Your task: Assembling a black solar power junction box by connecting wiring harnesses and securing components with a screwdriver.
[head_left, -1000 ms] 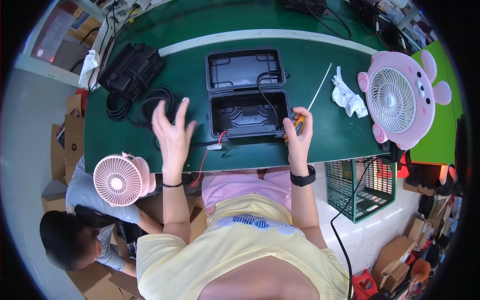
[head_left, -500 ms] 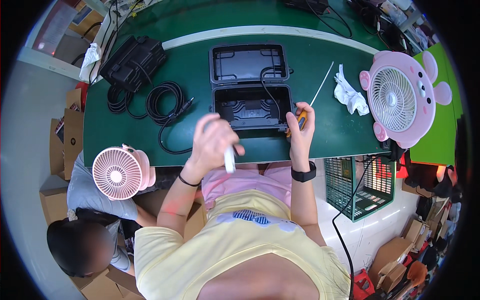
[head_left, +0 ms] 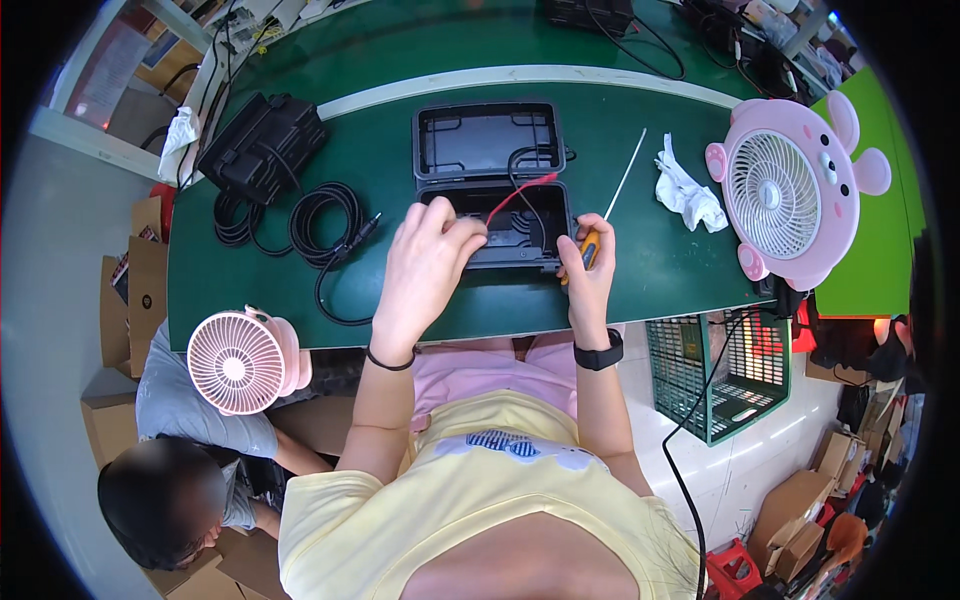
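The left hand (head_left: 422, 265) reaches over the front left corner of an open black box (head_left: 510, 259), and its back hides that corner. Its thumb and forefinger are drawn together and seem to pinch the lower end of a red wire (head_left: 518, 190), though the contact itself is too small to make out. From those fingertips the wire slants up and right across the box's interior; a black cable (head_left: 523, 196) loops beyond it, its lower end lost in the dark. The box's raised lid (head_left: 485, 140) stands farther off, past the fingers.

At the box's right edge, the right hand (head_left: 590, 284) has its thumb and fingers closed around the orange handle of a screwdriver (head_left: 591, 248). The fingers cover part of the handle, while the thin shaft points up and away from them. Right of these fingertips lies a crumpled white tissue (head_left: 688, 195).

Left of the left fingers sits a coil of black cord (head_left: 302, 218); its loose run disappears behind the left wrist.
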The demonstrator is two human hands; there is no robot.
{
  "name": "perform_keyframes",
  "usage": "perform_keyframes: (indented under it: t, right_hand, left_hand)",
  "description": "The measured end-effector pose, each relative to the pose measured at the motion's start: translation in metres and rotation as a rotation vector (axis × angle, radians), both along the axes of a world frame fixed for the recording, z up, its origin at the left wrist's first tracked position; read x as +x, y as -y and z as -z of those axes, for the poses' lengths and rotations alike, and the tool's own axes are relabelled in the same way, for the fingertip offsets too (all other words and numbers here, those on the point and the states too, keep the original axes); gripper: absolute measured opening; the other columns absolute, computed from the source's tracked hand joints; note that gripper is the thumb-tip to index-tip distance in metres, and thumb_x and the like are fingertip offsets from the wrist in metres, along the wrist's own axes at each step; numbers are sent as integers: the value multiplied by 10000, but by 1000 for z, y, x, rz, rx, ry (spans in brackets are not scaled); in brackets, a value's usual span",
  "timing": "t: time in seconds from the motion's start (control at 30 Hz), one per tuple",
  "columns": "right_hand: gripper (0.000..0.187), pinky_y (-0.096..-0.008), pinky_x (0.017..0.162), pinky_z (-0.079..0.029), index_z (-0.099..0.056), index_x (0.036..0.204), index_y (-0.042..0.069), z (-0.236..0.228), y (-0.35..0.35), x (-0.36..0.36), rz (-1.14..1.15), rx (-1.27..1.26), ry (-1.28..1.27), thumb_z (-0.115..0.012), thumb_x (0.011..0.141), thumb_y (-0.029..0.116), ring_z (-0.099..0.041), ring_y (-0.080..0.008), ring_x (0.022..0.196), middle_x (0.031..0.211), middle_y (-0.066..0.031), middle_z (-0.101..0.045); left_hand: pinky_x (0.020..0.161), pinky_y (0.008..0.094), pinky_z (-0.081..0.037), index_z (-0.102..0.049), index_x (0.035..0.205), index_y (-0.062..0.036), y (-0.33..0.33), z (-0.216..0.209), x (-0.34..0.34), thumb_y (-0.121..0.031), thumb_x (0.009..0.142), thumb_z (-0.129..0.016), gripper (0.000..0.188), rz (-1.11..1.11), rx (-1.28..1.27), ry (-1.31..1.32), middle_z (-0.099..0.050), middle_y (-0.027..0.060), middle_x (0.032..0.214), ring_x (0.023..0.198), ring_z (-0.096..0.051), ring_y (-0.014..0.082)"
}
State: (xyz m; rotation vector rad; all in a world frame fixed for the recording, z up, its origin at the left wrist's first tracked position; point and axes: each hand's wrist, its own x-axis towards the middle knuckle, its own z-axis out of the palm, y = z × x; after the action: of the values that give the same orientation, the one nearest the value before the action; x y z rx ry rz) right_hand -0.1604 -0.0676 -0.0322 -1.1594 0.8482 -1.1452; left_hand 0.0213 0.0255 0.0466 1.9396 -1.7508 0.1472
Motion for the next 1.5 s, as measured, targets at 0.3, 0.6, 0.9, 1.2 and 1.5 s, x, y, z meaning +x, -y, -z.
perform_keyframes:
  t: [0.3, 0.6, 0.9, 1.2, 1.5]
  right_hand:
    - [350, -175, 558, -417, -537, 1183, 88, -3, -2, 4, 4, -5, 5, -716, 885, 47, -464, -26, 682, 1013, -11, -438]
    - [232, -177, 538, -423, -590, 1142, 81, -5, 18, -9, -98, 30, -7, -695, 938, 119, -518, -28, 672, 984, 3, -528]
    - [335, -332, 730, -491, -726, 1179, 217, -38, 101, 19, 63, -445, -667, -655, 939, 440, -558, -193, 724, 954, -96, -534]
    - [408, -321, 672, -447, -704, 1213, 88, -38, 127, 13, -110, -628, -624, -725, 895, 342, -536, -208, 706, 857, -90, -543]
    - [280, -178, 535, -395, -712, 1199, 87, -57, 45, -2, -138, -296, -68, -676, 929, 24, -477, -30, 656, 921, 9, -485]
  left_hand:
    - [859, 407, -492, -644, 1061, -60, 46, 7, 4, -131, 880, -686, 199, 202, 60, -48, -548, 112, 1025, 991, -565, 315]
    - [840, 444, -563, -543, 1340, -64, 35, 4, -15, -468, 759, -804, 754, 363, 409, -155, -686, 216, 1124, 1012, -679, 372]
    - [594, 402, -574, -558, 1052, -49, 22, 20, -34, -253, 832, -745, 354, 396, 367, 113, -694, 129, 735, 690, -712, 318]
    - [588, 380, -562, -592, 1094, -71, 12, 20, -39, -260, 820, -748, 367, 464, 382, 158, -687, 109, 734, 680, -702, 285]
    - [730, 379, -575, -625, 1240, -118, 8, 1, -44, -367, 766, -783, 558, 348, 461, 88, -712, 96, 870, 848, -712, 268]
